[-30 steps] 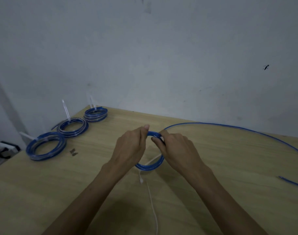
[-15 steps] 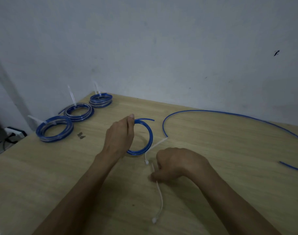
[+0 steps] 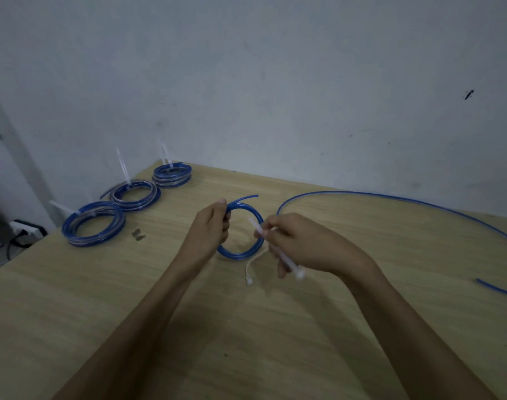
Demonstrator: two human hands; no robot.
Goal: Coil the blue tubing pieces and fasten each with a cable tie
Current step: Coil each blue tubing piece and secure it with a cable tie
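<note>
Head view: no writing or label can be read. One small blue coil (image 3: 240,241) stands over the table (image 3: 275,327) – the left hand (image 3: 210,229) grips its left side, fingers curled round the tubing. The right hand (image 3: 298,243) pinches one white cable tie (image 3: 278,252) just beside the coil's right edge; a second tie (image 3: 253,267) lies below it. Three tied coils (image 3: 93,223) sit far left, and one long loose tube (image 3: 391,197) curves along the right.

Both bare forearms reaching far across the surface (image 3: 275,327), left hand (image 3: 210,229) curled in a grip on the blue coil (image 3: 240,252), right hand (image 3: 300,243) pinching a white cable tie (image 3: 278,252)
</note>
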